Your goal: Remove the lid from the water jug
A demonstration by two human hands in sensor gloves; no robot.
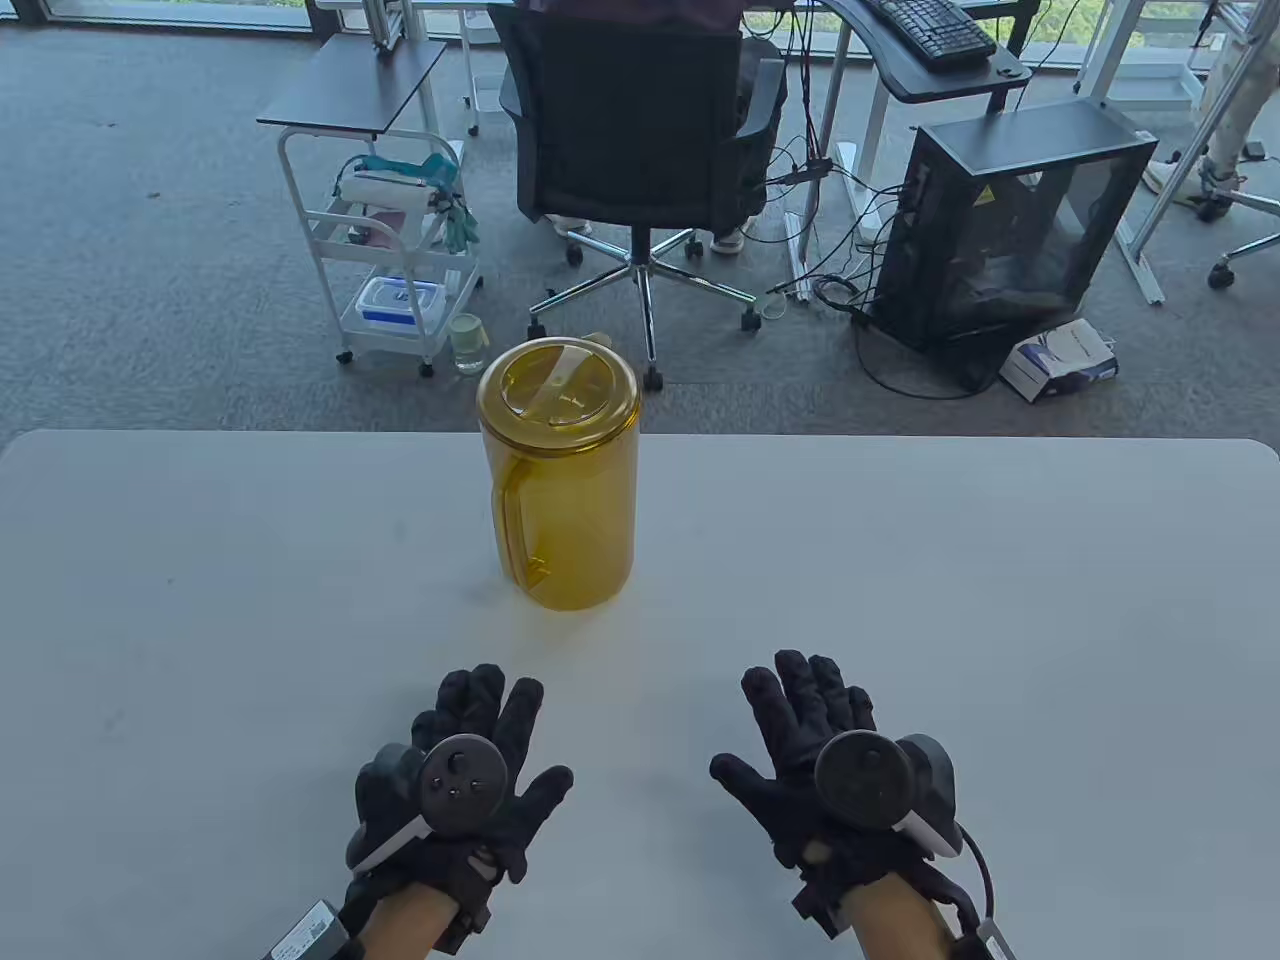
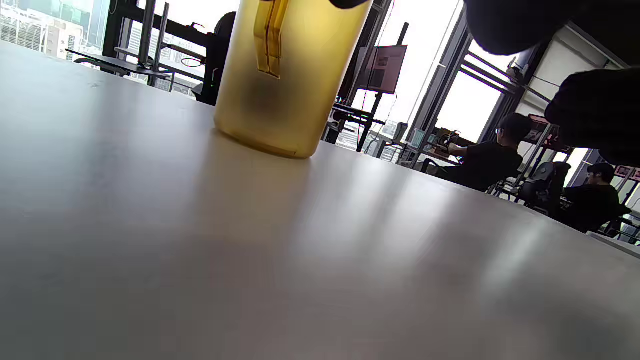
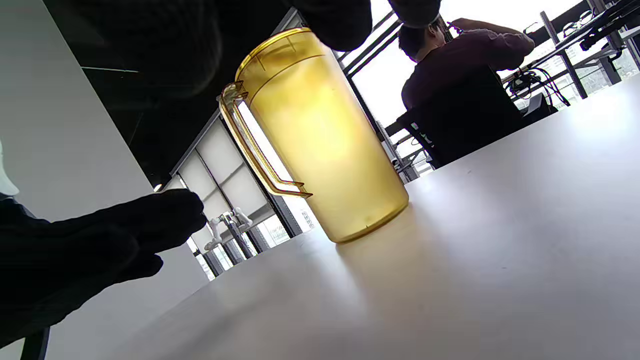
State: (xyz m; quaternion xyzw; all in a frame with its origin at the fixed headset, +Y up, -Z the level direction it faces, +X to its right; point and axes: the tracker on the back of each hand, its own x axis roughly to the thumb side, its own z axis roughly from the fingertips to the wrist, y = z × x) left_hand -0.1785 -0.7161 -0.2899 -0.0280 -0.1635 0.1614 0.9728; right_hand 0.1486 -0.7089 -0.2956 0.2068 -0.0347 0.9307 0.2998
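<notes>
A tall amber translucent water jug (image 1: 560, 500) stands upright on the white table (image 1: 900, 560), its handle toward the near left. Its round amber lid (image 1: 558, 383) sits on top. The jug's lower body (image 2: 285, 75) fills the top of the left wrist view, and the right wrist view takes in the jug (image 3: 325, 140) with its handle on the left. My left hand (image 1: 478, 735) lies flat and open near the table's front edge, below the jug. At the front right, my right hand (image 1: 805, 715) is open too, fingers spread. Neither hand touches the jug.
Past the far table edge stand a black office chair (image 1: 640, 130), a white wheeled cart (image 1: 395, 250) and a black computer case (image 1: 1010, 230) with cables on the carpet. The wrist views catch seated people at desks (image 2: 485, 155) in the background.
</notes>
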